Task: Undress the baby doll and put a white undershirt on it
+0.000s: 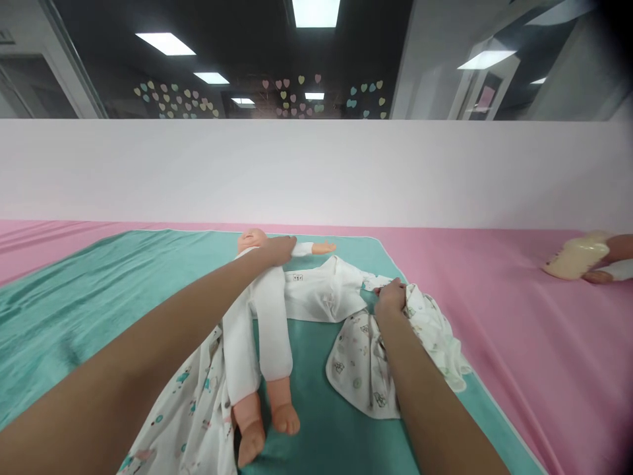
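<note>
A baby doll [274, 323] in white clothes lies on its back on a teal cloth, head away from me and bare feet towards me. Over its chest rests my left hand [279, 251], fingers stretched out flat, with part of the doll hidden beneath. One doll arm reaches out to the right. My right hand [393, 295] has closed on a bunched white printed garment [435, 330] at the cloth's right side. Just left of that hand, a plain white garment [321, 290] lies spread out, touching the doll. A printed white piece [359, 366] hangs nearer me.
Under the doll's legs, at left, lies a white printed cloth [192, 409]. The teal cloth [99, 297] covers a pink sheet [494, 297]. A pale yellowish object [576, 256] sits far right beside a partly cut-off hand or limb. A white wall [316, 171] stands behind.
</note>
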A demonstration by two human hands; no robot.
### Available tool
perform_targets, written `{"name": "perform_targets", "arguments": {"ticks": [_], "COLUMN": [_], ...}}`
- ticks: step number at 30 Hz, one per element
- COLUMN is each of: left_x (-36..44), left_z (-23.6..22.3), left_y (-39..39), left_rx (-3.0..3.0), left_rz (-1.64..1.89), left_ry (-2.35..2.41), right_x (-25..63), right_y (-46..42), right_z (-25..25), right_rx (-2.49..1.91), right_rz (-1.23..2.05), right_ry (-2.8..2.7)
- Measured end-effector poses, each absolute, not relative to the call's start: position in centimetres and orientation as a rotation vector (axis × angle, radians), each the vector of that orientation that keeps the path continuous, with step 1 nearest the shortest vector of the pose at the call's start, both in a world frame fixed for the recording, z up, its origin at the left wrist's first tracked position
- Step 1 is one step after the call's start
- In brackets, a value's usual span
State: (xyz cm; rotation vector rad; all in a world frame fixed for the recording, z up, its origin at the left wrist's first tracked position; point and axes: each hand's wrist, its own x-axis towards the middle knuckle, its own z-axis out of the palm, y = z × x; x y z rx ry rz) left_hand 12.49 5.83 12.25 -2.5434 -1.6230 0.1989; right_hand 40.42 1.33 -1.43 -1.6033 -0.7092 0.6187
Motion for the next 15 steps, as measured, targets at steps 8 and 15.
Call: {"name": "perform_targets", "arguments": {"ticks": [8,15], "left_x": [17.2,14.3], "left_z": [8.3,9.2], "left_y": [4.5,-0.6], "left_rx": [-2.634,-2.687], "left_rz": [0.213,-0.092], "left_ry": [-1.512,-1.488], "right_x": [37.8,34.4], "right_y": [-0.1,-2.6], "right_z": [-0.1,1.7], "right_rx": [-1.702,-1.403], "right_rz": [0.249,-0.124], "right_ry": [-0.964,-1.475]}}
